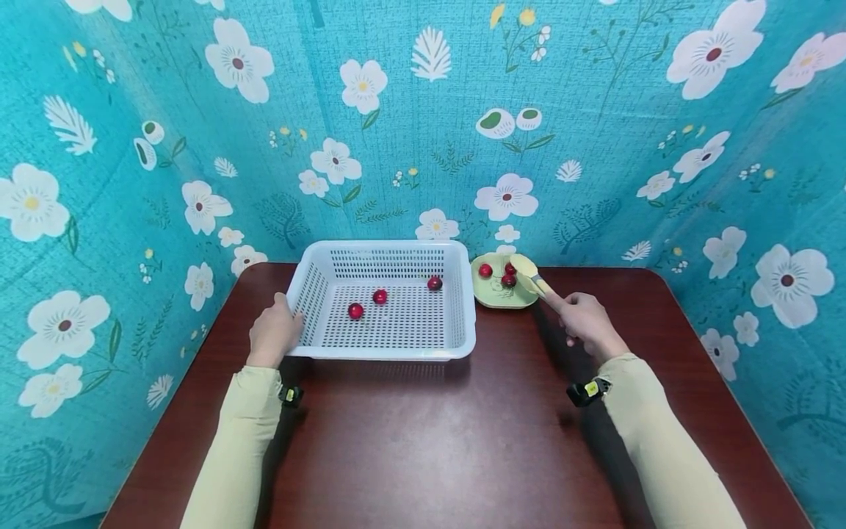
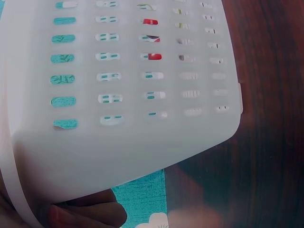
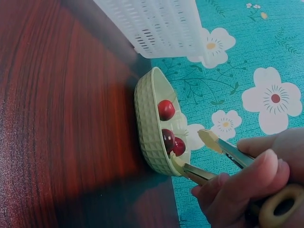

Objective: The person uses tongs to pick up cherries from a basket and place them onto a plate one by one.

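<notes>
The fingers [image 3: 259, 173] of the right hand [image 1: 584, 323] are bent around a pair of tongs [image 3: 198, 175], gripping them by their metal arms; a yellow ring shows at the handle end, below the palm in the right wrist view. The tongs are spread, with a gap between their two pale yellow tips. One tip is at the rim of a green bowl [image 1: 496, 300], just beside the fruit; the other stands clear of it. From this angle I can't say for certain whether the nearer tip touches a cherry.

The left hand [image 1: 274, 334] grasps a white plastic basket [image 1: 390, 353] at its left end, its fingers tucked under the rim, as the left wrist view shows.

Three red cherries [image 3: 166, 110] lie in the bowl: two close together near the tongs, the third a little apart from them, towards the basket. The bowl has a diamond pattern on its outer wall and stands on the counter [image 1: 423, 448] just beside the basket's right end.

Three more cherries [image 1: 355, 311] lie on the basket's slotted floor, two near each other left of the middle and one towards the far right corner.

Farther out, a black device [image 1: 291, 395] is worn on the left wrist and another on the right, both against pale sleeves [image 1: 228, 448]. The counter is dark reddish brown wood, and a teal cloth [image 1: 410, 88] with white flowers hangs behind it and along both sides.
</notes>
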Demonstrator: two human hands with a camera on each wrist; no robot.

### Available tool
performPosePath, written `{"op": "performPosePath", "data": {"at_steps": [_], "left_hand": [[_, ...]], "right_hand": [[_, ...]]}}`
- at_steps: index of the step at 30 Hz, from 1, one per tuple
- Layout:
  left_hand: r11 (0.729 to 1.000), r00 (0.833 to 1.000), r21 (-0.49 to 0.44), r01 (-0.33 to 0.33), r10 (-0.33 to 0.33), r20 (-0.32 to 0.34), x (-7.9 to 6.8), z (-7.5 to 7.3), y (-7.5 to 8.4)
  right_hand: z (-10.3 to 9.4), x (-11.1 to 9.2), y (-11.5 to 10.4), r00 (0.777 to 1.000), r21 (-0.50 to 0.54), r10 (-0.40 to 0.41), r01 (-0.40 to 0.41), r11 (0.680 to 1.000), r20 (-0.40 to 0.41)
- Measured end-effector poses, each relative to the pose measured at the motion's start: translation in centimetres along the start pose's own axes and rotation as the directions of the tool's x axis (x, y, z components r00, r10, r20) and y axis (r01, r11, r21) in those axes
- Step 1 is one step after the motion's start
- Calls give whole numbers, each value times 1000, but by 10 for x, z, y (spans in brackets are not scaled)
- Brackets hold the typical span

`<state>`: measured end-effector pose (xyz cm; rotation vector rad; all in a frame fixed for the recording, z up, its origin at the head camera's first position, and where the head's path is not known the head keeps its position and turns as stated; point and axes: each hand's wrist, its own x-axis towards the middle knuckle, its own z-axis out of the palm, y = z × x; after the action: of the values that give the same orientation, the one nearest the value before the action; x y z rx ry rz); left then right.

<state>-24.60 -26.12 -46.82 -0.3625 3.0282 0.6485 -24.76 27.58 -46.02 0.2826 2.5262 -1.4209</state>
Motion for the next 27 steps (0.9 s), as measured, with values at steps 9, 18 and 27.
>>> {"op": "performPosePath", "data": {"at_steps": [9,18,27], "left_hand": [[1000,1000,3,1,-1,10,0,-3,1],[1000,1000,-11,8,-8,2,-1,-1,0],[1000,1000,-14,-5,5,0,-2,-1,-1]], "right_hand": [[1,-7,-8,999,-40,-18,16,999,-33],[0,-14,-22,991,-96,-51,39,995,-123],[4,-34,-47,980,-98,-190,183,978,-58]]}}
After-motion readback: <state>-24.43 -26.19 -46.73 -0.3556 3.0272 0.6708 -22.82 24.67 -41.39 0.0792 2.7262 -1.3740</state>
